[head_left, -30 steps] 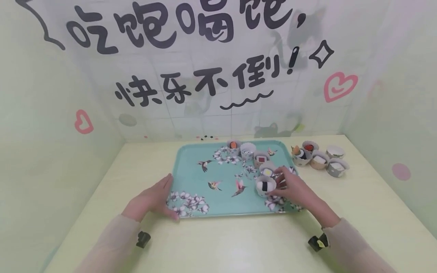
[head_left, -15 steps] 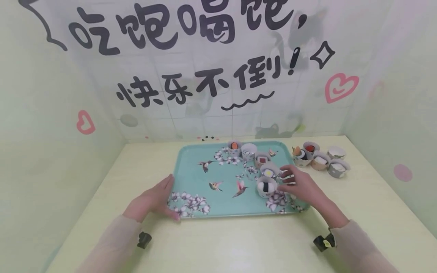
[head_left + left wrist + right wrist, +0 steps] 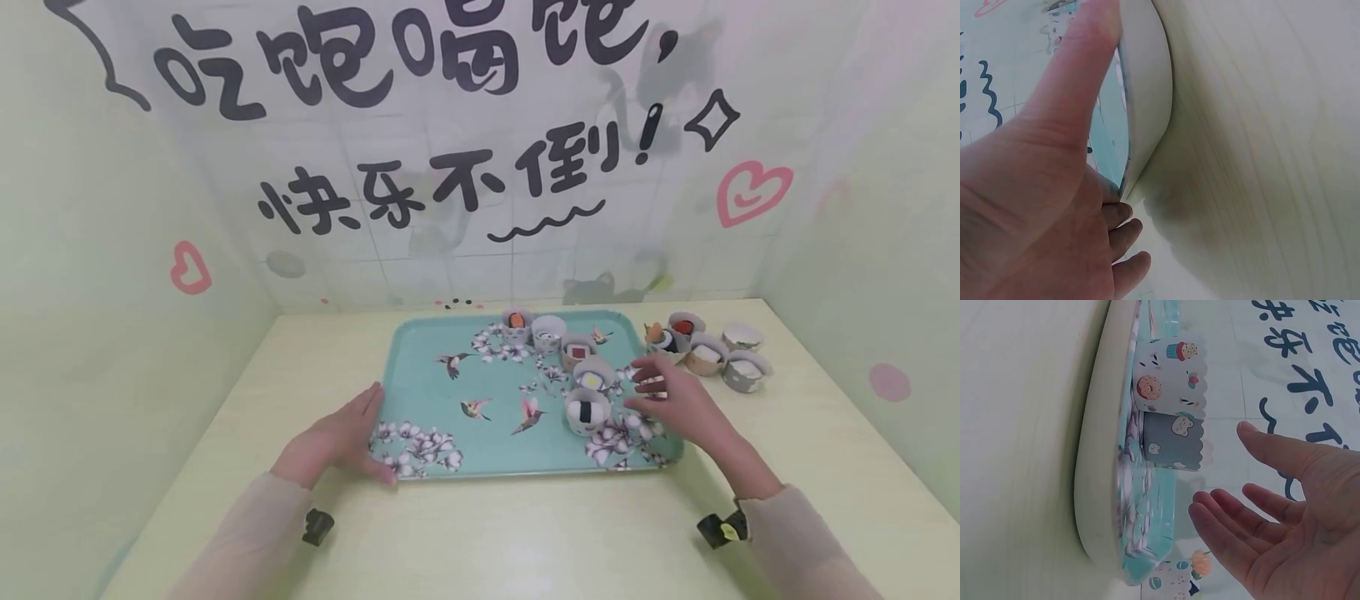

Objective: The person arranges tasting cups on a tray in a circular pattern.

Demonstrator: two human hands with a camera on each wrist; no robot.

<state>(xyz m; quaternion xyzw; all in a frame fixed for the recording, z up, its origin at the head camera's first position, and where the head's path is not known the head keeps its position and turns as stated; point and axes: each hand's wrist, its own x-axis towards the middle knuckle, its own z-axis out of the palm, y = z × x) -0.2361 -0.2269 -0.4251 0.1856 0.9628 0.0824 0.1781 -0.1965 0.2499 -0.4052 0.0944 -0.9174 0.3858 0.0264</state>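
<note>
A turquoise tray (image 3: 487,477) printed with flowers and birds lies on the table. My left hand (image 3: 337,440) rests at its near left corner, thumb along the front rim and fingers along the left side, as the left wrist view also shows. Paper cups with small sushi-like pieces stand in a slanting row on the tray. Nearest is a cup (image 3: 587,425) with a white piece banded in black; behind it is one with a yellow-centred piece (image 3: 591,381). My right hand (image 3: 686,408) hovers over the tray's right side, holding nothing, fingers apart from the cups (image 3: 1172,375).
Right of the tray, a group of paper cups stands on the table, among them a grey one (image 3: 745,377) with a white piece and a brown one (image 3: 705,357). A wall (image 3: 450,275) with large black lettering rises behind the table, with side walls left and right.
My right hand has let go of the nearest cup and drawn away to the right. The cup stays on the tray. My left hand keeps its place at the corner.
</note>
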